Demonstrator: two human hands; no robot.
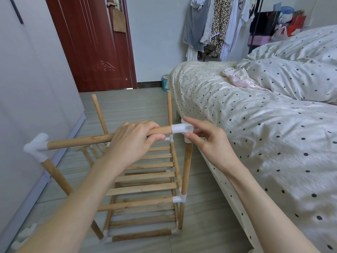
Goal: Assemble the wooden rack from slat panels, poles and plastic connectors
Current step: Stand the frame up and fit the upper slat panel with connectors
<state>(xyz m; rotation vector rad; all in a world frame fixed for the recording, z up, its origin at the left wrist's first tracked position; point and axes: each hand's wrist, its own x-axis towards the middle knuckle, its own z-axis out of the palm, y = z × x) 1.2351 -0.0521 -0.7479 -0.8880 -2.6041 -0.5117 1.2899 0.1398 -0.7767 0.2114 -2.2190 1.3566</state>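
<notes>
A partly built wooden rack (149, 181) stands on the floor between the wardrobe and the bed, with slat panels (145, 188) at two levels. My left hand (135, 141) grips a horizontal top pole (80, 141). That pole runs from a white plastic corner connector (37, 147) on the left to another white connector (182, 129) on the right upright pole (187, 168). My right hand (204, 141) pinches the right connector from the side, thumb below and index finger over it. Two bare uprights (99, 114) (169, 108) stick up at the far end.
A bed (255, 134) with a dotted cover sits close on the right of the rack. A white wardrobe (32, 92) lines the left. A red-brown door (94, 42) and hanging clothes (215, 28) are at the back. Grey floor (127, 106) lies beyond the rack.
</notes>
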